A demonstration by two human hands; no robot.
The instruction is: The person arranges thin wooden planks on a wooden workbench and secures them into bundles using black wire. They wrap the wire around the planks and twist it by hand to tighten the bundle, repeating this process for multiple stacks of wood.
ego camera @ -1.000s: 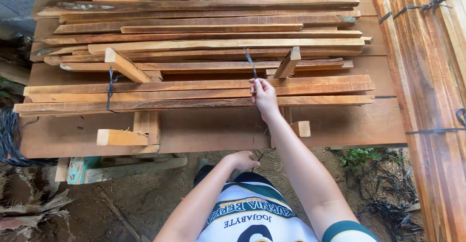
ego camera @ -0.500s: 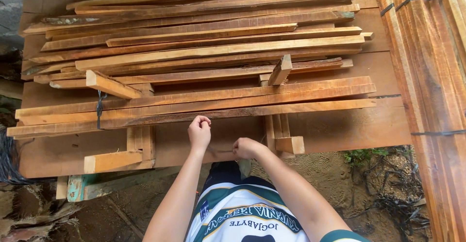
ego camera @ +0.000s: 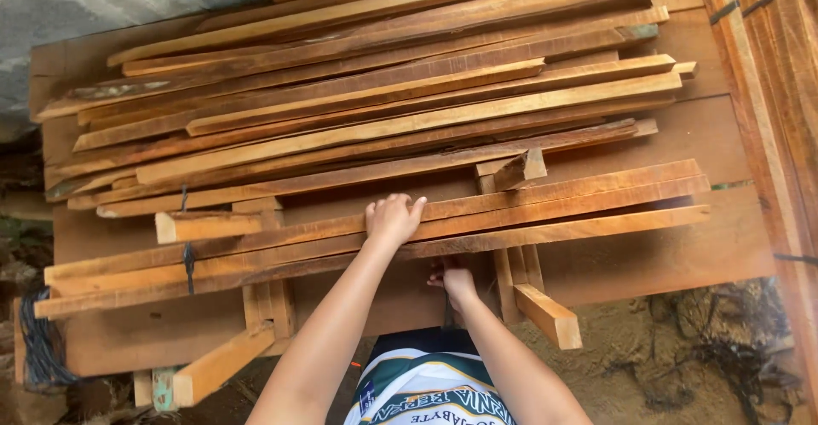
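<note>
A bundle of long reddish wooden slats [ego camera: 596, 208], bound with a black tie [ego camera: 189, 259], lies along the front of a wooden table [ego camera: 665, 254]. My left hand [ego camera: 392, 220] rests on top of this bundle, fingers stretched over the slats. My right hand [ego camera: 456, 280] is just below the bundle's front edge, fingers curled up under it. Behind the bundle a large loose pile of slats [ego camera: 383, 109] covers the table. A short wooden block [ego camera: 521, 169] lies on the pile to the right of my left hand.
Another short block [ego camera: 200, 225] sits on the bundle at the left. Light battens [ego camera: 550, 314] stick out under the table's front edge. Strapped thick planks [ego camera: 767, 67] run along the right. A black cord coil [ego camera: 38, 340] hangs at the left. Dirt ground [ego camera: 682, 357] lies below.
My right hand left the top of the slats and dropped to the bundle's front edge. My left hand rose from below onto the bundle. The view tilted and moved closer.
</note>
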